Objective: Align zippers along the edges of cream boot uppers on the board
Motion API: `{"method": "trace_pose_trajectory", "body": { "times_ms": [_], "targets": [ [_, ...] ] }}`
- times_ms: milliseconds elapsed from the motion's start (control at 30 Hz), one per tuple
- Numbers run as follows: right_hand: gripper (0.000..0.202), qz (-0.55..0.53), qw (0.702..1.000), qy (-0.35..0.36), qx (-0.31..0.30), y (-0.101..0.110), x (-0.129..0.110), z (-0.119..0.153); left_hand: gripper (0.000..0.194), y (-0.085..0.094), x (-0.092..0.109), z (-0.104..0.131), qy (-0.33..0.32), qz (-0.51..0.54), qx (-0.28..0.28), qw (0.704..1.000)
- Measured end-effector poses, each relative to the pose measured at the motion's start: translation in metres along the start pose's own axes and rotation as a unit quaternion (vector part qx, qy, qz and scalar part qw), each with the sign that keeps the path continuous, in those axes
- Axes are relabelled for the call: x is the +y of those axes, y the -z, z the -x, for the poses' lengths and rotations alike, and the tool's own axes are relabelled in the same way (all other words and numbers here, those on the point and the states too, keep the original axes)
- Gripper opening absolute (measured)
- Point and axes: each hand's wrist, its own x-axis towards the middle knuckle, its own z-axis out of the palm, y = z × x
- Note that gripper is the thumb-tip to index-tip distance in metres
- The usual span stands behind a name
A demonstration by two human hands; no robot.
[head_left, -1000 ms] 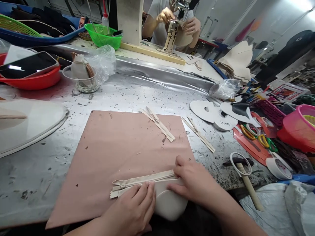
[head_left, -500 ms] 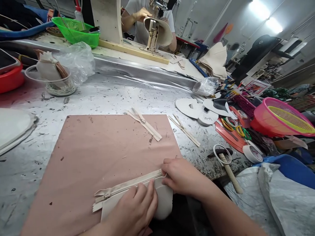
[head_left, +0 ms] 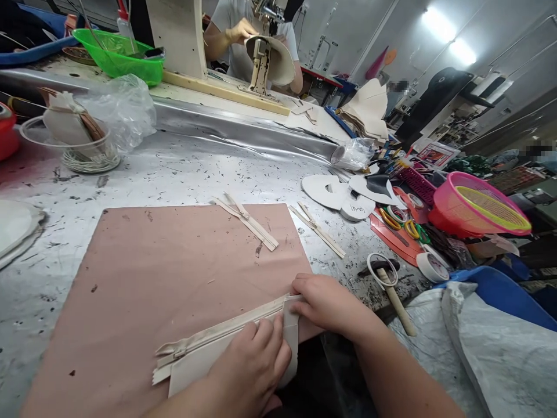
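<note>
Zipper (head_left: pixel 217 335) under both hands; spare zippers (head_left: pixel 246 221) (hammer (head_left: pixel 394 293) beside) lie beyond.

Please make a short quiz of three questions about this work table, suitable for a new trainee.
1. True or false: both hands rest on the cream zipper.
2. Which lies on the pink mat? A) green basket B) loose zipper C) hammer
3. What does the left hand press down?

Key:
1. True; the right hand is at its end.
2. B
3. The white panel under the zipper.
</note>
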Motion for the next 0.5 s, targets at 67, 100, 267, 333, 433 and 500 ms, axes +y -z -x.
{"method": "trace_pose_trajectory", "body": {
  "times_ms": [67, 100, 267, 333, 433, 500],
  "targets": [
    [0.016, 0.02, 1.0, -0.001, 0.002, -0.002, -0.002, -0.002, 0.059, 0.004, -0.001, -0.003, 0.003, 0.016, -0.018, 1.0],
    [0.017, 0.029, 1.0, -0.004, 0.003, -0.003, -0.003, -0.003, 0.058, 0.006, -0.002, -0.004, 0.005, 0.022, -0.023, 0.999],
    [0.023, 0.059, 0.997, -0.037, -0.012, 0.004, -0.005, -0.011, 0.058, 0.012, -0.008, -0.006, 0.013, 0.052, -0.042, 0.998],
    [0.031, 0.055, 0.996, -0.06, -0.043, 0.008, -0.001, -0.016, 0.062, 0.014, -0.01, -0.01, 0.03, 0.071, -0.057, 0.995],
    [0.042, 0.029, 0.994, -0.075, -0.071, 0.01, 0.01, -0.024, 0.064, 0.018, -0.009, -0.021, 0.051, 0.084, -0.078, 0.992],
    [0.043, 0.016, 0.997, -0.059, -0.043, 0.007, 0.018, -0.025, 0.064, 0.022, -0.005, -0.032, 0.052, 0.082, -0.09, 0.991]
  ]
}}
